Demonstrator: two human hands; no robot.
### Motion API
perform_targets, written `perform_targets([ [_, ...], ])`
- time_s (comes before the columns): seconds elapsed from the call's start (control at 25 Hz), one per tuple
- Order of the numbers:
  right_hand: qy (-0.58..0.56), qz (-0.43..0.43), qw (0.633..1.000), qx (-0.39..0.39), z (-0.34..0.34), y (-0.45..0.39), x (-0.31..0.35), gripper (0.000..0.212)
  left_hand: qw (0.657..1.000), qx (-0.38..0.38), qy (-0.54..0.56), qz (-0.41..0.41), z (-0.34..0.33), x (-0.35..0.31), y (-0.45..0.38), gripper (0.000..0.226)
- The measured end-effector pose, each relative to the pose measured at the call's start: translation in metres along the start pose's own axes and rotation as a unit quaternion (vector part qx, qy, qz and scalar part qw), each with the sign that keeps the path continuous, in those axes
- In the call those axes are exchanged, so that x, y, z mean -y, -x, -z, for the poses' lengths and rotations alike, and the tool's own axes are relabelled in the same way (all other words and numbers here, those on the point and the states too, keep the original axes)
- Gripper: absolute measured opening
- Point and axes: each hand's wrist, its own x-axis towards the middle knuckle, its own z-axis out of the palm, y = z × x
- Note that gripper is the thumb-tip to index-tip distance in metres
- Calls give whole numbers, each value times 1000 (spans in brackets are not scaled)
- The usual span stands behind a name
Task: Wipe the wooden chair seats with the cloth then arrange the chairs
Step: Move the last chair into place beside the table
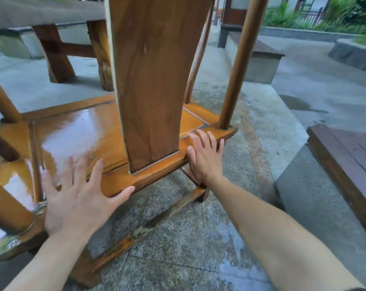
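Fingers [96, 171] of the left hand [73, 202] are spread straight and released, over the rear left corner of the wooden chair seat [77, 131]; the thumb lies at the rear rail [156, 172] edge. Right hand [203, 158] rests flat on the rear rail just beside the right back post [238, 66], fingers straight, grasping nothing. Seat surface is glossy and wet. The back splat [150, 80] rises between both hands. The chair stands on a granite floor [177, 238], near a desk [52, 49].

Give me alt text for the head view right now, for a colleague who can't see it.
A person's left hand and right hand rest open on the rear edge of a glossy wooden chair seat, either side of its back slat. Both hands hold nothing.
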Motion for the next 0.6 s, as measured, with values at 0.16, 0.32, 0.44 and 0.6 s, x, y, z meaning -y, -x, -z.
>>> perform_targets([
  [0.16,-39,34,998,-45,-14,-9,-11,48,998,-26,45,-19,-21,7,-8,111],
  [0.32,-123,22,985,-122,-20,-19,-26,55,995,-96,8,-33,-31,8,-8,96],
  [0.44,-211,-67,947,-232,-12,-40,-53,54,995,-89,-12,-38,-17,-1,-3,97],
  [0.6,-328,-291,870,-227,-1,-70,-57,81,998,-25,-50,-4,5,-14,3,102],
])
